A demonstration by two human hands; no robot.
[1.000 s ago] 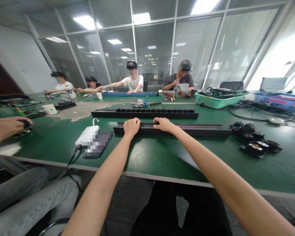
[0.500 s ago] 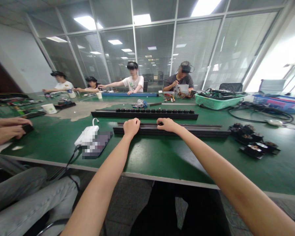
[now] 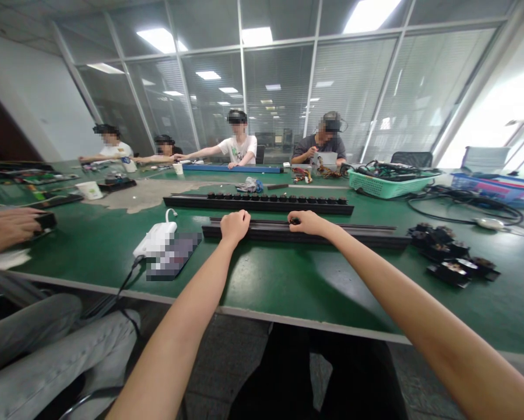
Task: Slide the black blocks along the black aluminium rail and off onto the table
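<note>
A long black rail (image 3: 358,234) lies across the green table (image 3: 288,280) in front of me. My left hand (image 3: 235,225) is closed in a fist and rests on the rail's left part, gripping it. My right hand (image 3: 306,222) is closed on a small black part (image 3: 294,221) that sits on the rail's top. A second black rail (image 3: 257,202) with a row of black sockets fitted along it lies just behind the first.
Loose black socket modules (image 3: 449,256) lie at the right. A white charger (image 3: 157,239) and cable sit at the left. A green basket (image 3: 386,182) and cables are at the back right. A neighbour's hand (image 3: 6,228) works at the far left; several people sit opposite.
My right hand has slid to the right along the rail with the small black part. My left hand has stayed in place. The neighbour's hand at the left has shifted slightly.
</note>
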